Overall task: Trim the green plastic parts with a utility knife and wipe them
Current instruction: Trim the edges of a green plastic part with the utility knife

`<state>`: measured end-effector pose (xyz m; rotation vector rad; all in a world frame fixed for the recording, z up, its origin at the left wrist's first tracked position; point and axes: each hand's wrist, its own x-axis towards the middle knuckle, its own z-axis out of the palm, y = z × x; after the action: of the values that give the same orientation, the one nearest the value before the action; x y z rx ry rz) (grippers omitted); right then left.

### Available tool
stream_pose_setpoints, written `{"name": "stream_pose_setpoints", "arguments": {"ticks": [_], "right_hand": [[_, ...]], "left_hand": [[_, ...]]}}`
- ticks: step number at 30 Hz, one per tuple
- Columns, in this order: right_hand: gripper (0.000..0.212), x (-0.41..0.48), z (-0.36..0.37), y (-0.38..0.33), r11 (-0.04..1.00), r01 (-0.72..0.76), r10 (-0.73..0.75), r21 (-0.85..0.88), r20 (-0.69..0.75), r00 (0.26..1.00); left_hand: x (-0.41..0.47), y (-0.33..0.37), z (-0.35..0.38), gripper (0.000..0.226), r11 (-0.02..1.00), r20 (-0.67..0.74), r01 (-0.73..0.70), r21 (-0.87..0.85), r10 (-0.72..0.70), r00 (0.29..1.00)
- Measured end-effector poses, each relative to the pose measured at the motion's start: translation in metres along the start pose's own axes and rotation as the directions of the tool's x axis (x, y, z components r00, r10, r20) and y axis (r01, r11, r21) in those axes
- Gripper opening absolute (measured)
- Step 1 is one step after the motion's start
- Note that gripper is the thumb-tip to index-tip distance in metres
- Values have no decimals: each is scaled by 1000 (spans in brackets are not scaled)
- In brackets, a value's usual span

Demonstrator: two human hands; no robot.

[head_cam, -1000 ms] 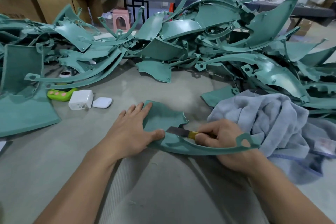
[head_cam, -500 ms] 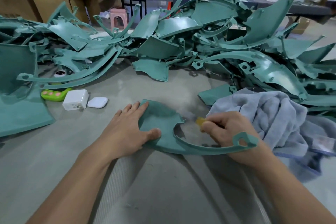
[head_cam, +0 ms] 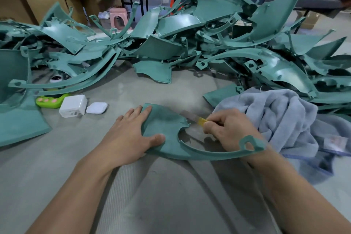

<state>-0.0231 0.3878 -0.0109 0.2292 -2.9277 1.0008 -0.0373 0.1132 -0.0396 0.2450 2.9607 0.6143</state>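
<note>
Straight left hand [head_cam: 131, 135] fingers press the green part [head_cam: 167, 121] flat; right hand [head_cam: 228, 131] fingers pinch the utility knife [head_cam: 199, 119] at its edge. Trimming looks unfinished; wiping with the towel [head_cam: 275, 119] right of those fingers, and the pile [head_cam: 218, 43] beyond, seemingly remain

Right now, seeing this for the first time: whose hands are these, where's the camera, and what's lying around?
One picture, from a camera worn on a person's head, looking down at their bare hands; no machine. The left hand presses flat on a curved green plastic part on the grey surface. The right hand grips a yellow-handled utility knife, blade at the part's edge. Behind lies a pile of similar green plastic parts; at right a crumpled grey-blue towel; at left a white block and a small white case.
</note>
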Motion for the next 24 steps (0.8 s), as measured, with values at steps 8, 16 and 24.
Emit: {"name": "stream_pose_setpoints", "arguments": {"ticks": [8, 16, 24], "right_hand": [[25, 3, 6, -2, 998, 53, -55, -37, -60, 997], [21, 3, 3, 0, 998, 61, -62, -12, -84, 995], [13, -13, -6, 7, 983, 102, -89, 152, -93, 992]], "left_hand": [[0, -1, 1, 110, 1000, 6, 5, 4, -5, 1000], [1, 1, 0, 102, 1000, 14, 12, 16, -12, 1000], [-1, 4, -2, 98, 1000, 16, 16, 8, -16, 1000]]}}
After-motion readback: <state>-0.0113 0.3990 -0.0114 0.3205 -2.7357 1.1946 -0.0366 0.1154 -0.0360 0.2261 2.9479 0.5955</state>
